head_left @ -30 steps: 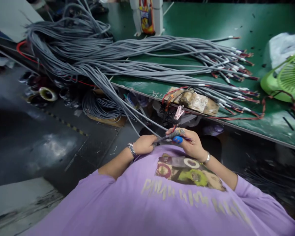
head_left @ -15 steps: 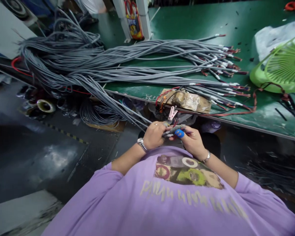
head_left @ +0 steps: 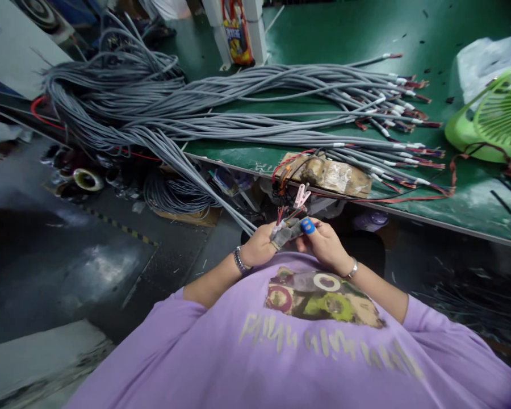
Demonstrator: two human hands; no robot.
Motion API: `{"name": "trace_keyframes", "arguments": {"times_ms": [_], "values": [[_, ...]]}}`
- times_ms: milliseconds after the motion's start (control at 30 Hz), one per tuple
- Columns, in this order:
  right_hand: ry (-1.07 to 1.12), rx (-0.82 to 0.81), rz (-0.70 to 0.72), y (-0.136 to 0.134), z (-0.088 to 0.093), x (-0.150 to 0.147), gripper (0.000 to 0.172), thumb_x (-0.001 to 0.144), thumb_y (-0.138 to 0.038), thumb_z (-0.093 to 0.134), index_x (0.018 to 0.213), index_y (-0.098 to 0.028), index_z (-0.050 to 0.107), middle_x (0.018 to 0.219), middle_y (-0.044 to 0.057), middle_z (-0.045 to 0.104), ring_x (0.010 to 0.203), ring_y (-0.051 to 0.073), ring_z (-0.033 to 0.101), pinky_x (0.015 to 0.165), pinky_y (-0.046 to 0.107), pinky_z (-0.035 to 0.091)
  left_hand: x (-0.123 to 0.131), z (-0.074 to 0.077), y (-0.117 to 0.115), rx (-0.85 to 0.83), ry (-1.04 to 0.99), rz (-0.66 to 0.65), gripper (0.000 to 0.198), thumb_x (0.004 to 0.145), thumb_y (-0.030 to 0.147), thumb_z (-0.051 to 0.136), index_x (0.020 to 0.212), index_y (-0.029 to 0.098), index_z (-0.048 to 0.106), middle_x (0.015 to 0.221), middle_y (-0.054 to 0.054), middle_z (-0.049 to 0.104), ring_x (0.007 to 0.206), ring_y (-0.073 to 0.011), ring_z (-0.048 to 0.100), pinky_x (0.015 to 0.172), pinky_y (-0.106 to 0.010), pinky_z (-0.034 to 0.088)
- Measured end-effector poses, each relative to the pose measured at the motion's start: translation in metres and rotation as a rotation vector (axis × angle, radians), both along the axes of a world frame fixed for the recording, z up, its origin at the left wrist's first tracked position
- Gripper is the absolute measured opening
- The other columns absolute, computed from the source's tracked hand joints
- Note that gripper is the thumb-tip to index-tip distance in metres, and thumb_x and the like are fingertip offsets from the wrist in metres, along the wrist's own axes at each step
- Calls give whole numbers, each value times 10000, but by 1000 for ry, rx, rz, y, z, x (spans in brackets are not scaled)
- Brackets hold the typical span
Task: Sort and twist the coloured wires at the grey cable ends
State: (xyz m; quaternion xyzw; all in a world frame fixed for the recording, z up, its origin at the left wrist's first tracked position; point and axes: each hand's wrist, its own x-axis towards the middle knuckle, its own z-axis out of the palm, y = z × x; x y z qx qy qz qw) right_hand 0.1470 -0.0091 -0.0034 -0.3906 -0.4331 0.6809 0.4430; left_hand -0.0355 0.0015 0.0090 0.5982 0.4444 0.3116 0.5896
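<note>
In front of my chest, my left hand (head_left: pixel 260 244) is closed around the ends of several grey cables (head_left: pixel 238 217) that come down from the bench. Its thumb wears a grey cloth-like cover (head_left: pixel 284 234). Thin coloured wires (head_left: pixel 281 214) stick up from the cable ends by this thumb. Close on the right, my right hand (head_left: pixel 330 245), with blue tape (head_left: pixel 308 225) on its thumb, pinches at the wires; dark reddish tips show beside the thumb. My fingers hide the exact grip. Just beyond the hands is a pink clip (head_left: pixel 301 196).
A big bundle of grey cables (head_left: pixel 221 94) lies across the green bench (head_left: pixel 344 34), its stripped ends to the right. A taped cardboard block (head_left: pixel 332 175) sits at the bench edge. A green fan (head_left: pixel 494 116) stands at right. Coiled cable (head_left: pixel 179 196) lies below the bench.
My hands have shifted slightly and turned; the left thumb's grey cover now shows. The coloured wires now point up by my left hand. The view has swung a little.
</note>
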Motion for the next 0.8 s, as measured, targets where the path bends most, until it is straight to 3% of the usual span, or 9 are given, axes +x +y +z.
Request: {"name": "trace_keyframes", "arguments": {"times_ms": [100,233,333,467,600,700,800], "values": [[226,-243,-109,5,-3,2,419,700,-548,822,796,-195,619,663,2,675,516,98,558,427,197,385,-2,-3,5,-36,61,-160,454,852,618,617,790,169,639,636,-14,651,475,-90,551,479,-205,447],[313,-357,-301,10,-3,13,450,542,-351,936,868,-214,658,931,22,739,686,104,657,489,171,457,-7,-7,3,-99,34,54,537,831,687,587,691,173,516,528,47,507,389,-45,425,393,-167,349],[161,-328,-199,8,-2,9,453,561,-419,920,836,-186,645,792,2,702,561,81,579,450,184,428,-6,-7,-1,-145,15,131,522,795,684,635,755,174,531,557,50,527,414,-56,469,412,-174,402],[-19,-134,-69,10,2,-4,453,627,-503,867,810,-178,610,522,-81,517,443,64,428,427,200,362,-1,-4,-5,-197,28,74,479,754,613,721,795,162,564,622,1,625,499,-100,596,468,-198,473],[-118,-34,32,19,11,-6,409,660,-499,835,791,-159,650,580,-36,582,469,71,434,440,218,350,2,3,-4,-172,42,-6,451,726,565,766,786,156,585,611,2,639,454,-93,576,433,-194,434],[-120,-28,22,23,14,-6,351,670,-463,823,770,-164,668,584,-35,575,477,76,440,447,223,364,3,5,-2,-139,44,20,452,695,557,796,737,164,577,509,55,559,360,-58,468,378,-180,364],[-44,-84,-77,21,11,-11,297,668,-413,802,757,-173,651,552,-58,525,456,67,405,437,217,336,5,2,-1,-176,-14,112,484,737,600,744,649,165,552,483,39,554,356,-64,478,371,-179,358]]}}
